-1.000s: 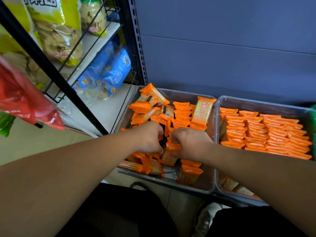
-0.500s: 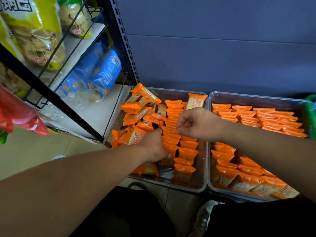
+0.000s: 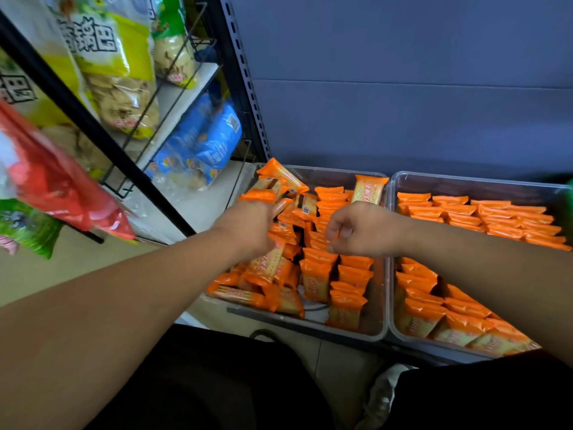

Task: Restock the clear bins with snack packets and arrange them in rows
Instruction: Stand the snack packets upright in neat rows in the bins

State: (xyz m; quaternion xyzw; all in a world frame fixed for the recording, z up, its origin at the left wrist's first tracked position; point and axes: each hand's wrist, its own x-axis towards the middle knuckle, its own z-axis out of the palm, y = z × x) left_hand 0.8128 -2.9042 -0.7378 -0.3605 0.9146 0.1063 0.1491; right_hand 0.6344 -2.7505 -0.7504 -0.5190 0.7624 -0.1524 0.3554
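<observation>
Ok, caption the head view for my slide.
Left hand and right hand over a clear plastic bin of partly jumbled orange snack packets, beside a neatly rowed second bin.

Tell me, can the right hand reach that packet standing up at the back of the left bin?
Probably yes. The right hand hovers over the left bin, just short of the upright packet, and nothing lies between them. Its fingers are curled, so they would have to open first.

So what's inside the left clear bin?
The left bin holds orange snack packets: a loose jumble on its left, upright rows on its right. The left hand and right hand cover the middle, hiding whatever lies beneath.
</observation>
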